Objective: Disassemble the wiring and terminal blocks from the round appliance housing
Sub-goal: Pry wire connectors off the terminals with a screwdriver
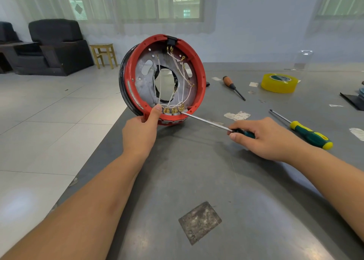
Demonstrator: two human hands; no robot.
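Observation:
The round housing [199,70], red-rimmed with a grey metal plate inside, stands on edge at the table's left edge with its open side toward me. White wires [180,94] run across the plate to brass terminals [174,110] at the bottom rim. My left hand [141,129] grips the lower rim, thumb inside beside the terminals. My right hand [266,137] holds a dark-handled screwdriver [204,120] whose long shaft slants up-left, its tip at the rightmost terminal.
On the grey metal table [216,181] lie a green-and-yellow screwdriver [307,134] right of my right hand, an orange-handled screwdriver [233,87], a yellow tape roll [278,83] and paper scraps. Tiled floor, a stool and black armchairs lie to the left.

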